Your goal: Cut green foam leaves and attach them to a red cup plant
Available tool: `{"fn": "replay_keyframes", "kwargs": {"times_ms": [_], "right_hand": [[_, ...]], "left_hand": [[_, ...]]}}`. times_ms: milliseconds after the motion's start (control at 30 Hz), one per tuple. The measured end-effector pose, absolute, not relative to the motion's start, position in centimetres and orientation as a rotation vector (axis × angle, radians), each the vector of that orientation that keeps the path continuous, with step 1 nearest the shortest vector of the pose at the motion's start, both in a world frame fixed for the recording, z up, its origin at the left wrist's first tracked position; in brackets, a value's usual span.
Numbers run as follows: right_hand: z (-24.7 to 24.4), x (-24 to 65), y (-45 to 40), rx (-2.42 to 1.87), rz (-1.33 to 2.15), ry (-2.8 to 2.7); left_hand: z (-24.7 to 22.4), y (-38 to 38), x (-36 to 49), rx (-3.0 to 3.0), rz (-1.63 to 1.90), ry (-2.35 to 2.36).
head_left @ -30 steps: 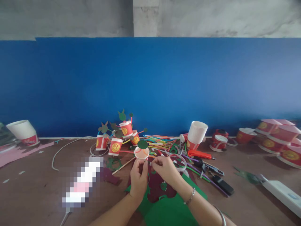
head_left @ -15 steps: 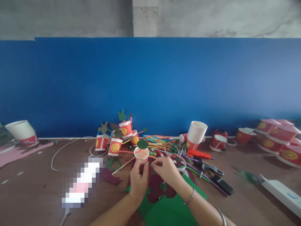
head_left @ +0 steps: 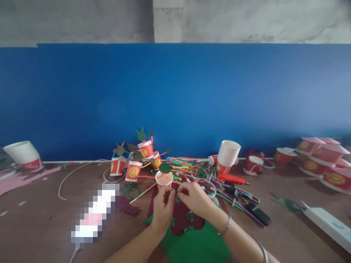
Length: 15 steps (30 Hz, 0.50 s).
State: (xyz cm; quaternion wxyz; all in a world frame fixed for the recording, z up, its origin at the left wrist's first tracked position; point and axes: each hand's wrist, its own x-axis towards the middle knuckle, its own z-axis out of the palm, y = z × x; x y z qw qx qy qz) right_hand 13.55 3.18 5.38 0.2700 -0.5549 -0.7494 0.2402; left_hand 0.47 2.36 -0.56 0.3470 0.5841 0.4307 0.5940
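My left hand [head_left: 162,209] and my right hand [head_left: 196,200] face each other with their fingertips pinched and close together. Whatever is between the fingers is too small to make out. Just behind them stands a red and white paper cup [head_left: 163,176] with a dark green paper disc [head_left: 165,168] above its rim. Orange straws stick out at its sides. Below the hands lie a dark maroon sheet [head_left: 181,224] and a green paper sheet [head_left: 201,244] with cut edges and scraps.
Finished-looking cup figures [head_left: 134,171] stand left of the hands. Behind lie many coloured straws [head_left: 183,164]. To the right are a stack of paper cups [head_left: 228,157], an orange utility knife [head_left: 231,179], keys with a black fob [head_left: 258,214] and a white box [head_left: 327,223]. A blurred-out device [head_left: 95,213] lies left.
Both hands keep their pinch, and the gap between the fingertips stays small. The whole view has shifted very slightly; the cup stays in its place.
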Motion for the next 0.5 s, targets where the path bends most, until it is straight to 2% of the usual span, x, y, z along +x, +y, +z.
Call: {"fn": "replay_keyframes", "kwargs": {"times_ms": [367, 500], "right_hand": [[5.65, 14.23, 3.70, -1.471, 0.737, -2.052], [6.05, 14.21, 3.46, -1.485, 0.637, -2.069]], "left_hand": [[-1.19, 2.67, 0.61, 1.468, 1.437, 1.005], [-1.38, 2.61, 0.61, 1.514, 1.451, 1.029]]}}
